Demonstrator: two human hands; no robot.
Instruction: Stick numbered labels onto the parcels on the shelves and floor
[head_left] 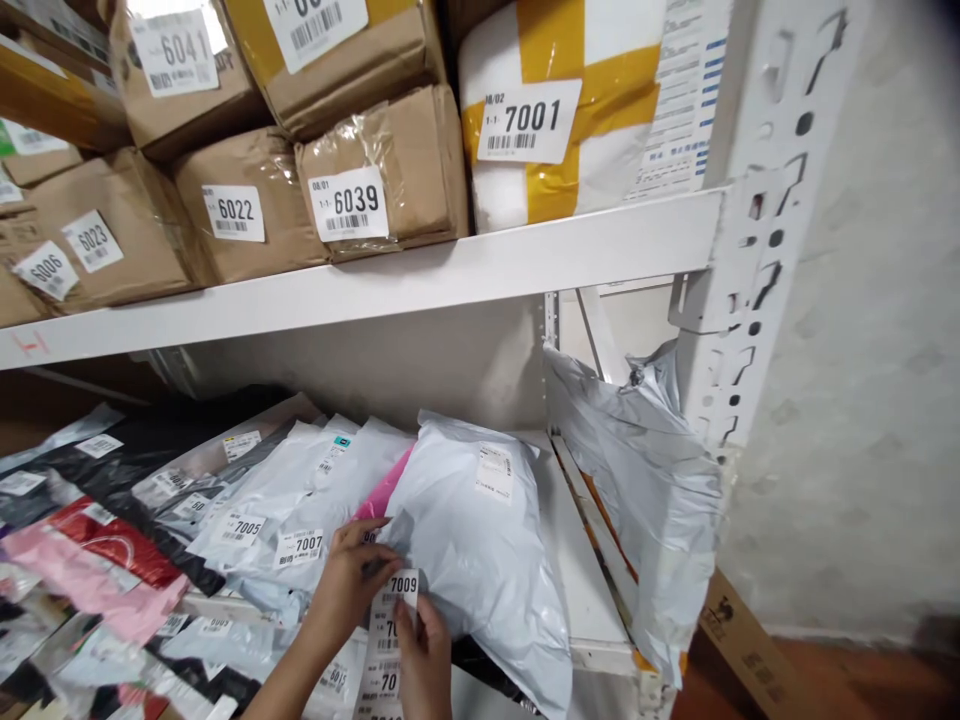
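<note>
Fingers (433, 622) of my right hand (427, 655) pinch a label strip (384, 640) topped "7009" beside the white bag (480, 540); whether my left hand (346, 572), near the "7007" label (298, 547), grasps anything, I can't tell.

White label strip (388, 650), which I read as patterned with black numerals and barcode bars. The plump mailing bag (476, 550) is pale bluish grey, its sticker (494, 474) white with fine dark print; a vivid pink bag (385, 488) shows as a band beside it. At left I note a red pouch (139, 548) with a whitish curved motif. Shelf beam (450, 278): white, marked faintly in red. Parcel 7001 (487, 60): white, crossed by mustard-yellow tape (553, 45). Carton 6039 (427, 180): brown. I see a black camel printed on the brown camel-marked carton (750, 648).
</note>
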